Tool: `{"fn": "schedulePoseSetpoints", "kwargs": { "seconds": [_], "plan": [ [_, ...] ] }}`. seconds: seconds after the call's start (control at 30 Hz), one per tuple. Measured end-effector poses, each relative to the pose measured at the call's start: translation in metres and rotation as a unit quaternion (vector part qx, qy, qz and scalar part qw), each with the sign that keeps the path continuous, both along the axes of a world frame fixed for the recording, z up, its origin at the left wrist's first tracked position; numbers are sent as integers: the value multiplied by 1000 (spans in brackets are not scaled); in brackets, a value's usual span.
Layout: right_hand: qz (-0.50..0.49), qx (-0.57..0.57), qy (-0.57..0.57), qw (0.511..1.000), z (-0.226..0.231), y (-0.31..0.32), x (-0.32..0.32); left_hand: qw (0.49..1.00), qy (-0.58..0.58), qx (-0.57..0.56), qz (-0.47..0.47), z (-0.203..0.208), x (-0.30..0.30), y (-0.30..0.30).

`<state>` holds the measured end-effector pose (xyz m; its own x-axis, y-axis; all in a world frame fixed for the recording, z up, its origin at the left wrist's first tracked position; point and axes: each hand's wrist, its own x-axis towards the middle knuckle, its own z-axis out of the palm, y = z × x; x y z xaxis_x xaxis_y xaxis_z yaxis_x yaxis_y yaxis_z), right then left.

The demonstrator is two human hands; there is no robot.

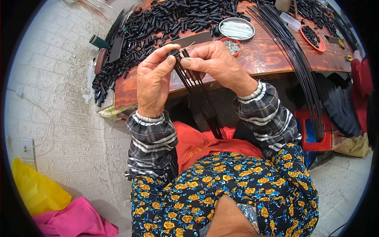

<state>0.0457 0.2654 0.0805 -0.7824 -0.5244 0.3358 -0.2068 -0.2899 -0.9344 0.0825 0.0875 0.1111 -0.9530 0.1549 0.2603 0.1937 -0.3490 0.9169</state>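
A bundle of thin black rods, like umbrella ribs (209,112), slants from my fingers down to the red cloth (197,144) over my lap. At its upper end my left hand (153,81) pinches a small dark round fitting between thumb and fingers. My right hand (223,65) is closed on the rod tops just beside it, its thumb pressed against them. A short, thin pale wire sticks up between the two hands. My right fingers partly hide the rod ends, so how they join the fitting cannot be made out.
Black plastic tubular pieces (177,17) cover much of the wooden table (268,63). On it also stand a round tin of pale wires (237,29), a red bowl of small silvery parts (232,47) and a red dish (312,37). More long rods (294,59) overhang the edge above a red stool (316,136).
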Motion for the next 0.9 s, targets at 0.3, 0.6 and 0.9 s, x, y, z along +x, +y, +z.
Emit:
{"fn": "schedulePoseSetpoints", "kwargs": {
  "seconds": [0.3,0.6,0.9],
  "plan": [
    [6,18,-11,1000,17,4,11,991,4,58,-120,-4,-2,-10],
    [18,75,-61,995,23,8,4,991,6,75,-108,-9,-7,-8],
    [71,98,-54,991,29,7,2,975,65,74,-200,-11,-14,-12]
  ]
}}
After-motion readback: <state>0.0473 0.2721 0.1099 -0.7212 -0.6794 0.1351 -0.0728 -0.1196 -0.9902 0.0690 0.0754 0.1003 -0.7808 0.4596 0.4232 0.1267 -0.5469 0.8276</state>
